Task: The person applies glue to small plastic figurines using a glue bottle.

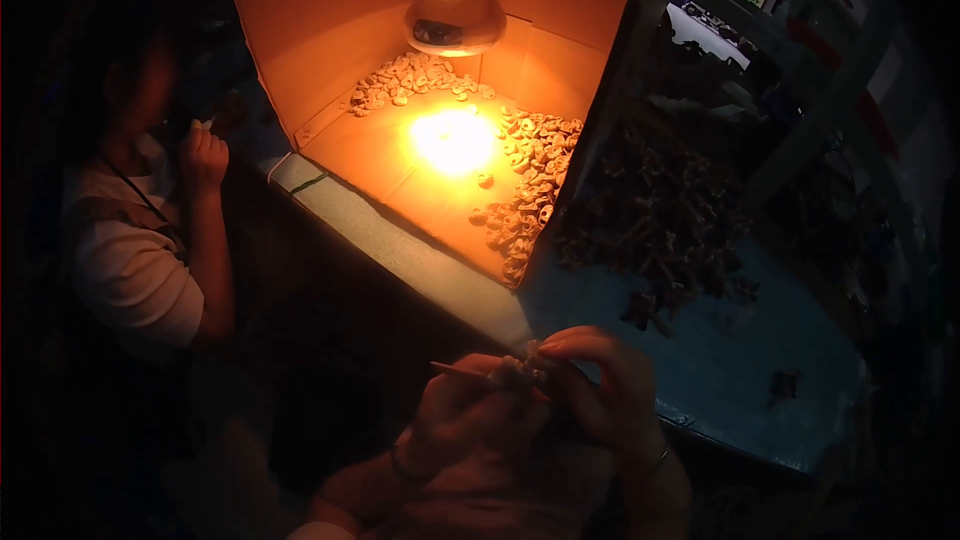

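Head view: left hand (462, 408) holds one thin stick (453, 369) — one lamp (478, 12) glows.

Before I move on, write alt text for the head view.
The left hand and right hand hold a small pale piece near an open box lit by a lamp, curled pieces heaped inside; a co-worker is at left.

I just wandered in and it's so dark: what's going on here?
One person's left hand and right hand hold a small pale piece between them; a thin stick juts from the left. Ahead, a lit lamp hangs in an open box, with small pieces heaped at its back and right. A dark pile lies on the blue table. At left, a co-worker holds up something too small to tell.
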`<state>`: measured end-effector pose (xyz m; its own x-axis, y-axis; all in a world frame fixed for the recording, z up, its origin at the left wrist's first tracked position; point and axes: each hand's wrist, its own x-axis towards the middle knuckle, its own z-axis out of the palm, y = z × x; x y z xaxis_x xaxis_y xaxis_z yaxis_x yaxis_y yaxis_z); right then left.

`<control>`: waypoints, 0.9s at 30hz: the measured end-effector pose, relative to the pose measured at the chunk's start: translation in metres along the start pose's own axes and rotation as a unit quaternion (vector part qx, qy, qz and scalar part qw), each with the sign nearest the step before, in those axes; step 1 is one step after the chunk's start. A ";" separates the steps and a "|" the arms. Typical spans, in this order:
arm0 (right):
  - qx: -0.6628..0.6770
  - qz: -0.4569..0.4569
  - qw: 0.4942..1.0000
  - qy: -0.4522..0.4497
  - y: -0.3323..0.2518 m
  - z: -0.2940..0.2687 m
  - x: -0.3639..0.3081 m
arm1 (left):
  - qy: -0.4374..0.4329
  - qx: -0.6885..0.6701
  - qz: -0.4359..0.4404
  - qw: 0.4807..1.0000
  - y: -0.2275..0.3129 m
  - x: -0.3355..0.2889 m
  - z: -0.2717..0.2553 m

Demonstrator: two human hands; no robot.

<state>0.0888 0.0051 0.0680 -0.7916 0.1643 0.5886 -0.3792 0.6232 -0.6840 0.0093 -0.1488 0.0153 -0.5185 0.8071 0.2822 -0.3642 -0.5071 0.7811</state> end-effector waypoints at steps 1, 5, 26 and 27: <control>-0.001 0.004 1.000 0.006 0.001 -0.006 -0.006 | -0.004 0.000 -0.006 1.000 -0.003 0.001 0.005; -0.015 -0.022 0.999 0.020 0.001 -0.025 -0.021 | -0.028 -0.030 -0.054 0.998 -0.011 0.002 0.018; -0.188 -0.061 0.972 0.127 -0.013 -0.039 -0.048 | 0.063 0.198 0.116 0.971 -0.044 0.021 0.051; -0.197 -0.058 0.970 0.130 -0.013 -0.038 -0.047 | 0.050 0.233 0.124 0.963 -0.043 0.021 0.051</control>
<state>0.1490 0.0185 0.0656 -0.5870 0.2302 0.7761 -0.2054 0.8850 -0.4179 0.0538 -0.0944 0.0160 -0.6249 0.6339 0.4557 0.1545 -0.4718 0.8681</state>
